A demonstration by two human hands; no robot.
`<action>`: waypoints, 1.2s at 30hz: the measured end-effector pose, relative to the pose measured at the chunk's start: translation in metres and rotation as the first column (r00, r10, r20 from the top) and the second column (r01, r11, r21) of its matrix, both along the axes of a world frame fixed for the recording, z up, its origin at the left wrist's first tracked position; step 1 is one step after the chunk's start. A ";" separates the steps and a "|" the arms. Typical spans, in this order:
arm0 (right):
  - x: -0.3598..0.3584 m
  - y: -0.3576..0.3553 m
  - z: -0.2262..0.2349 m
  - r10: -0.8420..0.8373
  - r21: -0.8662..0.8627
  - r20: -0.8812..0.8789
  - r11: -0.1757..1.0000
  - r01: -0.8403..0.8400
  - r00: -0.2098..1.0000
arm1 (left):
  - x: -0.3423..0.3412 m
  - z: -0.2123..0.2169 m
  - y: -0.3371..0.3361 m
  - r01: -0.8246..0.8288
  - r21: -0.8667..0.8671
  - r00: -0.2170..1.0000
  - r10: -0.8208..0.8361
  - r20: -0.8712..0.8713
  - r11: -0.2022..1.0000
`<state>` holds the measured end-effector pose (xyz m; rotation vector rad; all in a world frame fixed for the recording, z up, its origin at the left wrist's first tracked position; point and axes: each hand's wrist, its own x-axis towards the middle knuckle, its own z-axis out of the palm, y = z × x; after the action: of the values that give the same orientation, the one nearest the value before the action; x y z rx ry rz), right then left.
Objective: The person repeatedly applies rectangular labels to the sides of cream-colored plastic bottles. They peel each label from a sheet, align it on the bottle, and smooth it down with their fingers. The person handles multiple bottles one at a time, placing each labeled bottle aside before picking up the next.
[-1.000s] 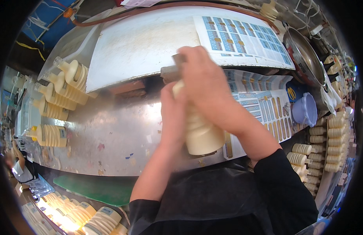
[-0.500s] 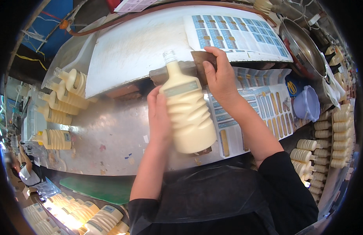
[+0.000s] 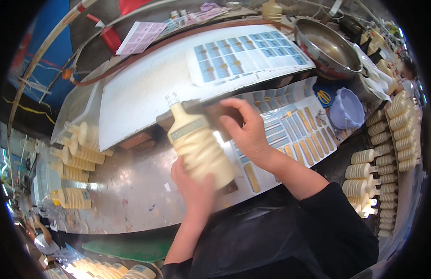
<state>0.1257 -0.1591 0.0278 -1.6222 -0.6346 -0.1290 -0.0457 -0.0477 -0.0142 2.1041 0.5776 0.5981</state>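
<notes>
A cream-coloured plastic bottle [image 3: 200,144] with spiral ridges, a clear threaded neck and a blue-grey shoulder label lies tilted over the metal table, neck pointing away. My left hand [image 3: 193,188] is wrapped round its lower left side, thumb on the near face. A dark block, partly hidden, shows behind the bottle's neck. To the right of the bottle, my right hand [image 3: 248,132] has its thumb and fingers curled at the edge of a thin brown flat piece [image 3: 215,113], which is blurred by motion.
Label sheets [image 3: 290,135] lie right of the bottle, with another sheet on the white board [image 3: 141,95] ahead. A lilac bucket [image 3: 347,109] and metal pan [image 3: 327,46] stand at right. Ridged bottles [image 3: 75,197] line the left; several more are stacked at far right.
My left hand has slid down toward the bottle's base, and the bottle leans more to the left. My right hand has moved lower with the brown piece. The whole view has shifted.
</notes>
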 end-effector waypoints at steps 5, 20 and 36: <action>0.015 -0.025 -0.019 0.086 0.141 -0.370 0.989 -0.036 0.925 | 0.002 -0.014 -0.004 -0.018 -0.010 0.994 0.019 0.105 1.000; 0.084 -0.077 -0.002 0.267 0.074 -0.734 0.945 -0.318 0.625 | -0.004 -0.023 -0.002 0.007 -0.050 0.989 0.001 0.145 0.999; 0.189 -0.073 0.008 -0.322 -0.619 0.396 0.598 0.509 0.860 | 0.000 -0.026 -0.004 0.057 -0.216 0.978 -0.010 0.210 0.975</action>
<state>0.3148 -0.2320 0.0354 -2.5441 -0.4889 -0.4943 -0.0458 -0.0514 -0.0400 1.8125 0.4659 0.6918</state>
